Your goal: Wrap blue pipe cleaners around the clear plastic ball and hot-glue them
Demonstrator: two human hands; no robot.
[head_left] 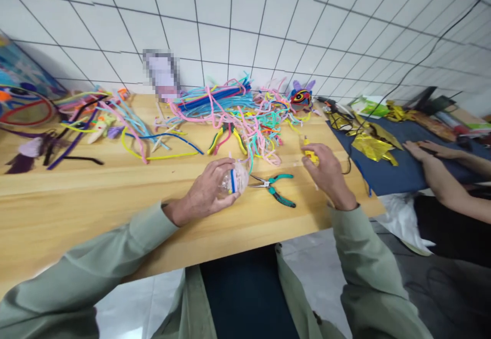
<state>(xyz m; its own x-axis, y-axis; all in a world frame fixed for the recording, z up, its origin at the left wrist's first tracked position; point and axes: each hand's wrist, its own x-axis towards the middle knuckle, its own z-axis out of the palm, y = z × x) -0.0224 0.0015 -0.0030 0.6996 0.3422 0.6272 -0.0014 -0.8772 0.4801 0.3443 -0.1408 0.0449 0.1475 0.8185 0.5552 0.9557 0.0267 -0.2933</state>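
Observation:
My left hand is wrapped round a clear, rounded plastic piece with a blue-and-white band on it, held above the wooden table. My right hand is closed round a small yellow tool that looks like a hot glue gun, its narrow tip pointing away from me; the fingers hide most of it. Between my hands, needle-nose pliers with green-and-black handles lie spread on the table. Beyond them is a second pair of pliers with yellow-and-black handles.
A tangled heap of pipe cleaners lies along the tiled wall, with more pipe cleaners to the left. A colourful fuzzy figure stands at the back. On the right are gold foil, a black cable and another person's hands.

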